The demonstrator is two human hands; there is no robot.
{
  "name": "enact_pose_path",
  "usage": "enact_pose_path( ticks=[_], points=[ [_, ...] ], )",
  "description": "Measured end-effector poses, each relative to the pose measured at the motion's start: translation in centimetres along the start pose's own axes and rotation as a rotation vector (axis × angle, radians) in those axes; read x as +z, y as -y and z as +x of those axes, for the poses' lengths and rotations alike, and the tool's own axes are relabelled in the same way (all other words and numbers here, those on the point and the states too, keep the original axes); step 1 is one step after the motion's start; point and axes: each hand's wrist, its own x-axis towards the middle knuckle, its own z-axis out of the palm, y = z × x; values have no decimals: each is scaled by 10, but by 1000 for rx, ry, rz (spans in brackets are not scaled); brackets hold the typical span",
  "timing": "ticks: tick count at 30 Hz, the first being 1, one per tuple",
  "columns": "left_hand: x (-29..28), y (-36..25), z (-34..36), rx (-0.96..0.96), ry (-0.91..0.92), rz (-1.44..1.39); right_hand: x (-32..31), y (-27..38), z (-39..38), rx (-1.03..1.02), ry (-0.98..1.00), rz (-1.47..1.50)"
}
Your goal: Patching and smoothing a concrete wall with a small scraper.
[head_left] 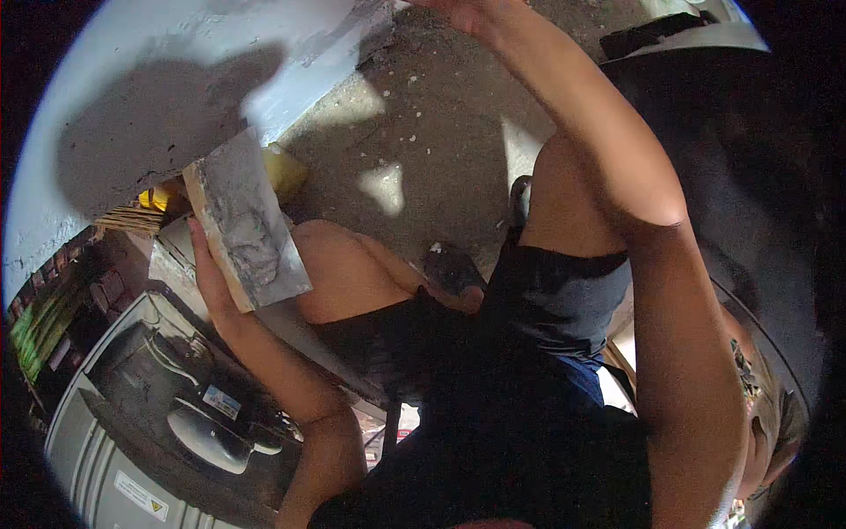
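Note:
In my left hand is a flat rectangular board with a pale edge. My fingers close around its left side, and part of them is hidden behind it. A lump of wet grey paste, like plaster or filler, lies smeared on the board's lower half. The board is tilted above my left knee, close to the wall. My right arm stretches up and forward. My right hand is at the top edge of the picture, near the foot of the wall; its fingers are cut off, so what it holds or touches is hidden.
A pale blue-white wall rises at the far left, shadowed in places. The grey floor has white flecks. Behind the board sits something yellow. A grey-cased appliance stands at lower left. A large black surface fills the right.

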Motion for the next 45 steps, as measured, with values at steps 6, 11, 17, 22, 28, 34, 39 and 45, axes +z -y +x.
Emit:
enact_pose_path(
  ticks=[6, 11, 17, 22, 28, 34, 39, 45],
  points=[
    [-16, 6, 14, 106, 1, 68, -11, -3, -14, -120, -77, 113],
    [0, 0, -3, 27, -41, 65, -39, -5, -6, -50, -175, -521],
    [-25, 9, 13, -11, 200, 7, -39, -31, -18, -149, -135, -364],
    [-55, 30, 58, 23, 294, 111, -11, -16, -104, -43, -56, -424],
    [-12, 14, 25, 150, 456, -20, 97, 51, -173, -448, 226, -1116],
    [4, 26, 28, 462, 279, 141, 179, 60, -240, -1412, 718, -1729],
    [16, 32, 22, 540, 176, 114, 168, 13, -231, -1418, 844, -1998],
    [2, 19, 28, 398, 154, 258, 123, -61, -211, -1506, 837, -2023]
  ],
)
